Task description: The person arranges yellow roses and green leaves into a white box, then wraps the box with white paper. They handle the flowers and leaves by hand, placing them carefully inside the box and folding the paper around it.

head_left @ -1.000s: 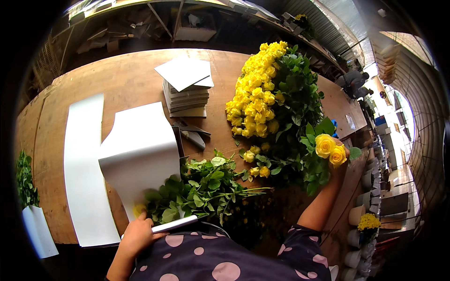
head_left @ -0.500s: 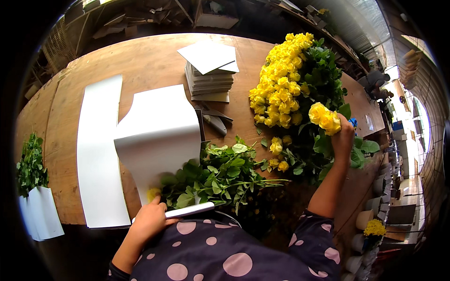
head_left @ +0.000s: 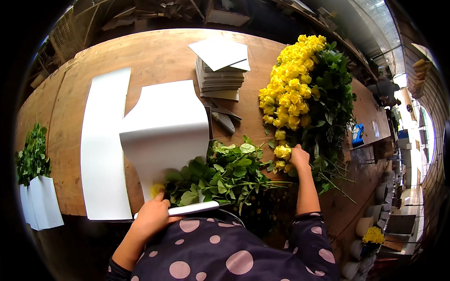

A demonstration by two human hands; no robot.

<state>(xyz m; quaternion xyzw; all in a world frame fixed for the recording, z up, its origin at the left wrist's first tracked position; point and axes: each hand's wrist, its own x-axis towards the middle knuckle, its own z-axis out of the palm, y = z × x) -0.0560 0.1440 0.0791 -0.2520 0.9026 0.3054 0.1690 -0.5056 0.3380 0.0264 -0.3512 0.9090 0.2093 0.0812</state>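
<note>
At the left edge of the frame you have a bundle of green leafy stems in a white wrapper (head_left: 41, 203). Next comes a long, flat white rectangular sheet (head_left: 105, 150) on the brown wooden table (head_left: 70, 124). At lower centre-left, your left hand (head_left: 154, 213) is curled closed on the near edge of a curved white sheet (head_left: 166, 122), its fingertips beside a yellow rose head (head_left: 157, 189). Green leafy rose stems (head_left: 220, 178) lie across that sheet, pointing right. Above them, at upper centre, stands a stack of white square cards (head_left: 220, 79). Right of centre, your right hand (head_left: 301, 158) has its fingers partly bent at a loose yellow rose (head_left: 282, 151); you cannot tell whether they grip it. A large heap of yellow roses (head_left: 293, 84) fills the upper right.
</note>
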